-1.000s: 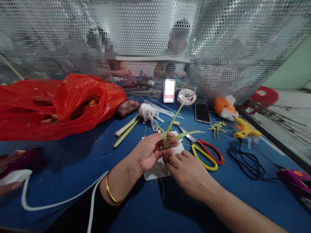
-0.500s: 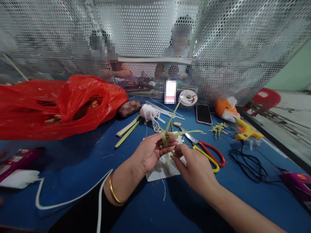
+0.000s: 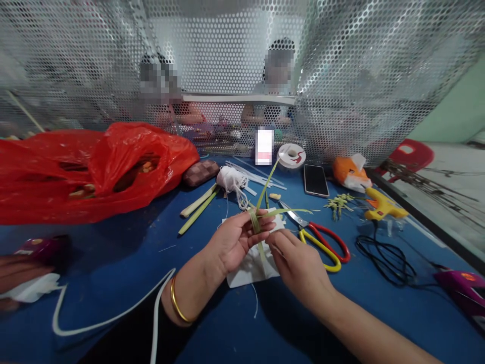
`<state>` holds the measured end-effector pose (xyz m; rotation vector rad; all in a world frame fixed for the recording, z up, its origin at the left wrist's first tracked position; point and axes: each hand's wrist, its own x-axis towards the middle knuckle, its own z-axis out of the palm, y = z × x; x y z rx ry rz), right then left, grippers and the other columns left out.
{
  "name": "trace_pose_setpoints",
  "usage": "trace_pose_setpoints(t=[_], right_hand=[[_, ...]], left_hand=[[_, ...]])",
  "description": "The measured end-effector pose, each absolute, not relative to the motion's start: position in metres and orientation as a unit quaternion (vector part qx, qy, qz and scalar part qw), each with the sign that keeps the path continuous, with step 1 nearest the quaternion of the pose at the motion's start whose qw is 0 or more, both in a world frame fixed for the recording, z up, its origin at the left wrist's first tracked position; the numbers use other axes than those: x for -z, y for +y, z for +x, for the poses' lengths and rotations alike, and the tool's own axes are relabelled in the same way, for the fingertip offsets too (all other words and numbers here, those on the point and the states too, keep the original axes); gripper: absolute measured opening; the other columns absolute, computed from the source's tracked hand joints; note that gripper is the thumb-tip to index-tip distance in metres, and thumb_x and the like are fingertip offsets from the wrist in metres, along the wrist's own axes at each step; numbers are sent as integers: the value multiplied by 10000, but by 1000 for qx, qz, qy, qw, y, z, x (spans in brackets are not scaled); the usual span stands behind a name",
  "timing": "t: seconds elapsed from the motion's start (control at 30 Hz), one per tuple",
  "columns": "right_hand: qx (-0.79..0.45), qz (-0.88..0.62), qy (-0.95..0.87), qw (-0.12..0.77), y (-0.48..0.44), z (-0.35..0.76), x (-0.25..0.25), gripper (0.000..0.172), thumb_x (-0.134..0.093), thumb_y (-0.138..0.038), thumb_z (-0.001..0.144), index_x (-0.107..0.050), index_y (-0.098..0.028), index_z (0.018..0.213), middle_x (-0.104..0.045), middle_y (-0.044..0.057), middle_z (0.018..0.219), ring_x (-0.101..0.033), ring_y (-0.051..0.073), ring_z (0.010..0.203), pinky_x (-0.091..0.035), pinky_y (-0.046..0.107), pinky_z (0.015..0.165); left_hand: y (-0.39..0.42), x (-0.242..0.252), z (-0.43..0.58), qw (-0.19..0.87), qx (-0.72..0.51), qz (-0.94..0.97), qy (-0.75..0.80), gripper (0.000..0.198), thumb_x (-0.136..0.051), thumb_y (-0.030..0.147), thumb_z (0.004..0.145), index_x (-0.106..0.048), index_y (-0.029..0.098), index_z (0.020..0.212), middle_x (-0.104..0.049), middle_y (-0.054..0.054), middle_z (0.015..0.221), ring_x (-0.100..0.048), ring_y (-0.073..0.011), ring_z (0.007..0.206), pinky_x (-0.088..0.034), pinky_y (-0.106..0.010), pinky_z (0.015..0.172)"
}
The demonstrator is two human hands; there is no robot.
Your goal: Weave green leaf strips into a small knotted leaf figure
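Observation:
My left hand [image 3: 232,243] is closed around a green leaf strip [image 3: 257,218] that is looped round its fingers, with two loose ends sticking up and to the right. My right hand [image 3: 299,264] pinches the lower end of the same strip just below the left fingers. Both hands hover over a white paper sheet [image 3: 253,267] on the blue table [image 3: 113,263].
Red-and-yellow scissors [image 3: 322,240] lie right of my hands. A yellow glue gun [image 3: 382,206], black cable [image 3: 386,255], phone [image 3: 316,180], tape roll [image 3: 291,154], white thread ball [image 3: 229,178], green stalks [image 3: 197,205] and a red plastic bag [image 3: 87,169] surround them. Another person's hand [image 3: 15,275] is at the left edge.
My right hand rose from the paper and took the strip's lower end in a pinch. At the left edge another person's hand has come back in by the white charger.

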<state>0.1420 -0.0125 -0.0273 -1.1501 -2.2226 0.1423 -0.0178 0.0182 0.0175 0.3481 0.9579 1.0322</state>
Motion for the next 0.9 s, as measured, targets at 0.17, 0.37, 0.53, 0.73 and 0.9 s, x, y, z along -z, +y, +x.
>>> trace_pose_setpoints(t=[0.17,0.37,0.53,0.73,0.9], right_hand=[[-20,-433,-850,299,-12,142,30,133,-537,-119,890,-614,-200,964,-703,48,926,-662,195,665,-443,268,566],[-19,-438,-845,306,-12,141,30,79,-588,-143,881,-614,-201,928,-696,38,899,-656,196,689,-450,272,602],[-35,-444,-840,310,-13,140,31,72,-586,-161,893,-615,-207,939,-686,35,893,-646,201,678,-449,285,597],[-42,-442,-838,318,-12,140,31,68,-584,-171,900,-632,-205,934,-691,44,905,-669,214,721,-468,296,617],[-50,-429,-836,337,-13,139,30,80,-574,-190,919,-654,-195,917,-697,58,912,-681,221,764,-488,299,642]], left_hand=[[19,-17,-18,752,-477,140,433,216,-546,145,941,-713,71,825,-751,-133,795,-737,-166,689,-593,-192,563],[17,-13,-17,759,-482,130,418,188,-552,127,937,-704,63,848,-753,-131,797,-744,-173,684,-602,-201,560],[17,-13,-17,755,-483,136,422,176,-559,130,935,-703,66,857,-757,-128,795,-747,-169,691,-602,-199,572],[17,-15,-15,753,-487,130,423,175,-562,111,924,-708,57,846,-758,-139,797,-742,-169,667,-601,-201,559],[17,-15,-15,757,-484,120,422,174,-574,122,920,-715,43,856,-753,-143,773,-742,-174,658,-595,-188,544]])
